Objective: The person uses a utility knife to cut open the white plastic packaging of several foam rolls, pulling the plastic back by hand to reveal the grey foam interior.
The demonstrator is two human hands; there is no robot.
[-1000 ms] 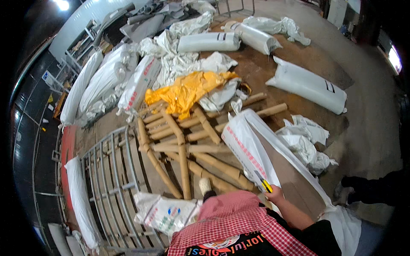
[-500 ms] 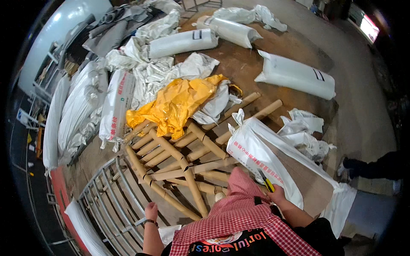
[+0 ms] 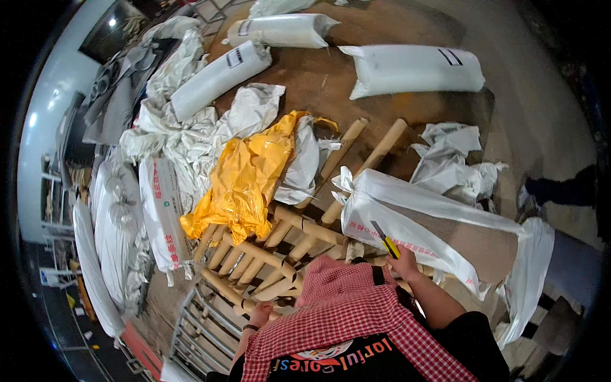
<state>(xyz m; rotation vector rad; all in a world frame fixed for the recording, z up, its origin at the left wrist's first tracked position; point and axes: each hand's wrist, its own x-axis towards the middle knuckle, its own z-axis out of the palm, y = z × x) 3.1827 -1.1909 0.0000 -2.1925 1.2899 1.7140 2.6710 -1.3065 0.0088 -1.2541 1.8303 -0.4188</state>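
My right hand (image 3: 405, 263) is closed round a yellow-and-black utility knife (image 3: 390, 247), its blade out and pointing away from me. The blade is over the white plastic wrap (image 3: 439, 196) on a large roll; whether it touches I cannot tell. The wrap is parted along the roll, baring its grey-brown material (image 3: 471, 239). My left hand (image 3: 259, 313), with a dark band at the wrist, is low beside my red checked apron (image 3: 356, 299). Its fingers are curled and nothing shows in them. Cardboard tubes (image 3: 264, 254) lie crossed just beyond it.
Crumpled yellow plastic (image 3: 251, 175) covers some tubes. White wrapped rolls (image 3: 417, 71) lie on the brown floor ahead, and more wrapped rolls (image 3: 162, 213) at left. A metal rack (image 3: 197, 337) stands at lower left. Loose white plastic (image 3: 449, 159) and another person's leg (image 3: 560, 188) are at right.
My view has turned and shifted, so the scene sits differently. My left hand has come in from over the metal rack towards my apron. The knife stays in my right hand, over the wrap.
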